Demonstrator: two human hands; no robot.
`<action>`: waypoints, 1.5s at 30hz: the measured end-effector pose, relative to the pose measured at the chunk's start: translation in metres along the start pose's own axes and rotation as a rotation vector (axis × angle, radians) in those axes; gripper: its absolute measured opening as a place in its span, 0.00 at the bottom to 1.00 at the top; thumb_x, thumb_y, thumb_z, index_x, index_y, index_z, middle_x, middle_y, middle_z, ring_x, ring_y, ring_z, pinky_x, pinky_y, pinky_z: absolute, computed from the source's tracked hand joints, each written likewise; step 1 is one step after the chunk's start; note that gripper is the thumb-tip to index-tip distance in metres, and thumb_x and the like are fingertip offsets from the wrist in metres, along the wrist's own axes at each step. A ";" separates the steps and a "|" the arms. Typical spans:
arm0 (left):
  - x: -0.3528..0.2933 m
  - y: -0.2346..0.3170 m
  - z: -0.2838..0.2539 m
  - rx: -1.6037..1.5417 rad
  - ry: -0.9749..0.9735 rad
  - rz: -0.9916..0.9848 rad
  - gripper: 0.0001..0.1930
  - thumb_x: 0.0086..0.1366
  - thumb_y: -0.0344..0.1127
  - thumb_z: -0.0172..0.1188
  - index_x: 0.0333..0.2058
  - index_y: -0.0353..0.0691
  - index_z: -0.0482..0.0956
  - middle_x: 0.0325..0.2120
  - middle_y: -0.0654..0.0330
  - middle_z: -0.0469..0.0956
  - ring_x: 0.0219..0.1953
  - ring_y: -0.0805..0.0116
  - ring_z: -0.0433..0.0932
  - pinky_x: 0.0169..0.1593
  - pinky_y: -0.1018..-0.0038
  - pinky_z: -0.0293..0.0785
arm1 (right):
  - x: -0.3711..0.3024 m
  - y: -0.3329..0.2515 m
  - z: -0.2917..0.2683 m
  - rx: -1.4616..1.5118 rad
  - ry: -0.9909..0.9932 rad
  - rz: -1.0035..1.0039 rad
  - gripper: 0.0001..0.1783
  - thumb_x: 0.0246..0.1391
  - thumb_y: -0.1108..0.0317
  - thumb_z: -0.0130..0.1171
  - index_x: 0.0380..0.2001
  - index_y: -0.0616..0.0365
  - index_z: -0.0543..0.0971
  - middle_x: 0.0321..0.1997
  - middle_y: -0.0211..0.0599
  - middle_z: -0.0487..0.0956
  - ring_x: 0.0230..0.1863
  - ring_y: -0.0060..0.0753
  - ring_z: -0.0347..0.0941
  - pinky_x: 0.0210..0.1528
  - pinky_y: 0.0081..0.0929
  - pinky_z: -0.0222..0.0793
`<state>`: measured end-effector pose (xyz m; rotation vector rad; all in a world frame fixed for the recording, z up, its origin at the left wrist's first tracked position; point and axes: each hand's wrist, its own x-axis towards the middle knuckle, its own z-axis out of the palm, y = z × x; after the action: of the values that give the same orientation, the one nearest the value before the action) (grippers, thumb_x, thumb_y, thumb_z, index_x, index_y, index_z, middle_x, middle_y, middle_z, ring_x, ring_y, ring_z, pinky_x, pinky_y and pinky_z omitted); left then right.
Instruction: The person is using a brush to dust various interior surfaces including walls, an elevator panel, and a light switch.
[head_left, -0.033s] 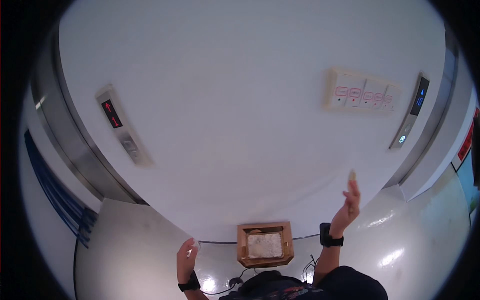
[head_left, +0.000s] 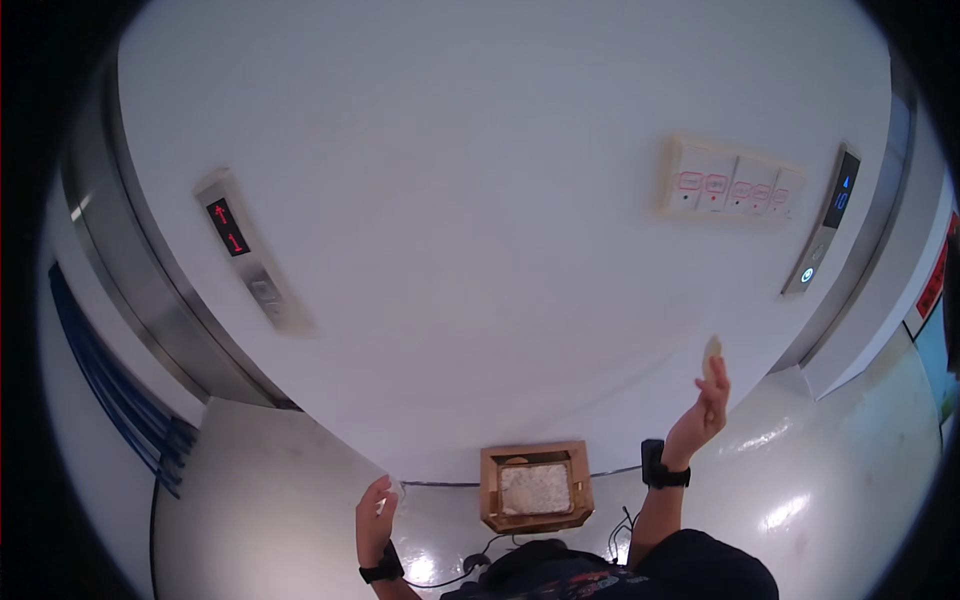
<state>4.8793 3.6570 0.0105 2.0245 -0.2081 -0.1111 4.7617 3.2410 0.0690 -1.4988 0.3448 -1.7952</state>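
My right hand [head_left: 697, 428] is raised low in front of the white wall, its fingers closed round a small, flat, pale beige piece [head_left: 712, 356] whose kind I cannot make out. Its upper end sticks out past my fingertips. Lower down on the left, my left hand [head_left: 374, 522] has curled fingers. A small whitish, partly see-through thing [head_left: 397, 488] shows at those fingers, too small to name. Between my hands and below them is an open brown box [head_left: 488, 487] with a greyish-white, speckled block [head_left: 536, 490] inside it.
The wall carries a left lift call panel [head_left: 240, 250], a right lift call panel [head_left: 822, 220] and a white switch panel [head_left: 735, 182]. Metal door frames stand at both sides. Blue tubes [head_left: 115, 370] run along the far left; dark cables [head_left: 618, 535] hang near the box.
The wall fittings and the box sit slightly farther right in the picture. My right hand has shifted slightly right with the beige piece, which shows more fully. My left hand has barely moved.
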 end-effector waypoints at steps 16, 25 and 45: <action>-0.012 -0.127 -0.146 0.048 0.228 -0.166 0.19 0.58 0.33 0.54 0.49 0.40 0.69 0.41 0.54 0.74 0.41 0.64 0.73 0.41 0.70 0.67 | -0.099 -0.144 0.223 0.702 -0.713 -0.163 0.11 0.44 0.86 0.44 0.22 0.62 0.75 0.44 0.48 0.73 0.54 0.49 0.64 0.60 0.50 0.47; 0.030 -0.146 -0.149 -0.003 0.137 -0.046 0.18 0.57 0.33 0.55 0.47 0.36 0.71 0.41 0.51 0.74 0.40 0.60 0.72 0.46 0.69 0.67 | -0.082 -0.089 0.144 -0.020 -0.115 -0.089 0.14 0.60 0.67 0.40 0.41 0.68 0.69 0.48 0.46 0.70 0.48 0.37 0.70 0.51 0.29 0.65; 0.070 -0.082 -0.084 -0.098 0.176 0.379 0.10 0.55 0.29 0.54 0.37 0.36 0.74 0.34 0.53 0.76 0.38 0.56 0.74 0.41 0.68 0.69 | -0.175 -0.135 0.210 0.100 -0.466 0.188 0.11 0.58 0.70 0.44 0.39 0.66 0.72 0.22 0.37 0.76 0.24 0.27 0.75 0.32 0.20 0.72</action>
<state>4.9698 3.7529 -0.0241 1.8512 -0.4605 0.2884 4.9099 3.5068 0.0858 -1.6946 0.1530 -1.2519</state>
